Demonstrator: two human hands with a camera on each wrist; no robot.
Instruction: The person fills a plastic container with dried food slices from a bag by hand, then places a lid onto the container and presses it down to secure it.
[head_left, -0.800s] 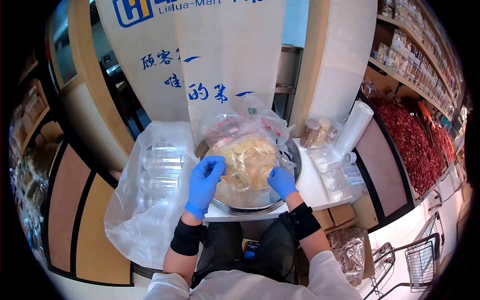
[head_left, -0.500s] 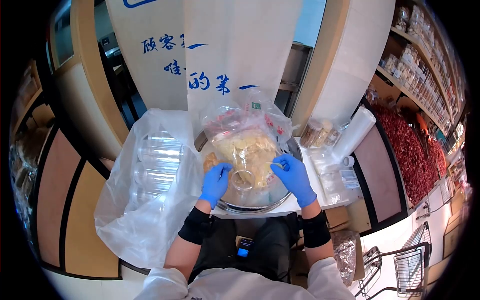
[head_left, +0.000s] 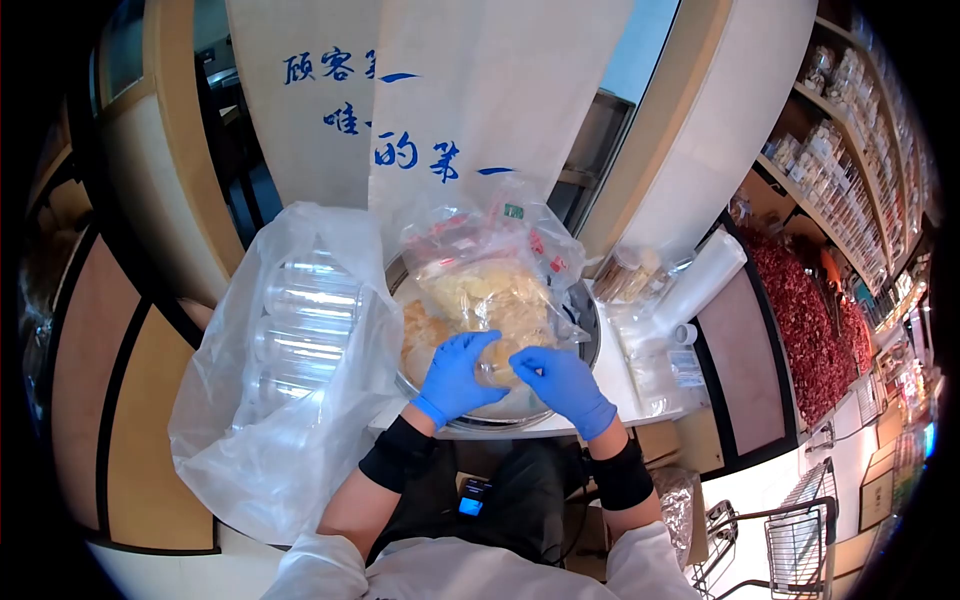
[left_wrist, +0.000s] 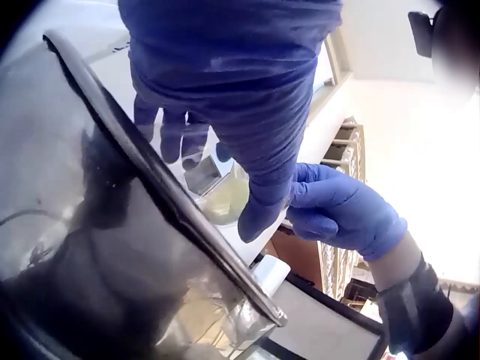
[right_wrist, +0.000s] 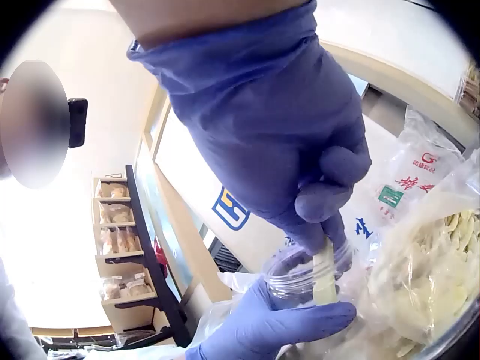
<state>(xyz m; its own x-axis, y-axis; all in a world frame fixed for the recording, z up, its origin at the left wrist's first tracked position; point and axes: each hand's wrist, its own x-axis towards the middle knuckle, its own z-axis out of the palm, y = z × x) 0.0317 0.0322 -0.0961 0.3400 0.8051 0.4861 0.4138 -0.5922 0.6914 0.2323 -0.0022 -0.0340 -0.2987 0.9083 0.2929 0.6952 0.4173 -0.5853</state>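
Note:
My blue-gloved left hand (head_left: 457, 378) holds a clear plastic jar (right_wrist: 286, 271), with thumb and fingers around its sides near the threaded mouth. In the right wrist view, my gloved right hand (right_wrist: 277, 127) pinches a flat, pale yellow strip (right_wrist: 324, 279) between thumb and fingertips. That strip points down at the jar's mouth and overlaps it. Both hands are close together over the near part of a round metal basin (left_wrist: 161, 184). Beyond them in the basin lies a printed clear bag (head_left: 490, 285) full of thin, pale yellow dried pieces (right_wrist: 442, 281).
A large translucent bag of clear jars (head_left: 310, 315) stands left of the basin. To the right are filled jars (head_left: 628, 270), a roll of clear plastic (head_left: 705, 280) and flat packets (head_left: 645, 370). A printed white panel (head_left: 450, 90) rises behind the table.
My right hand has moved left from the basin's right side to the jar, bringing the pale strip. My left hand has shifted right and now encloses the jar. The head view has tilted down slightly.

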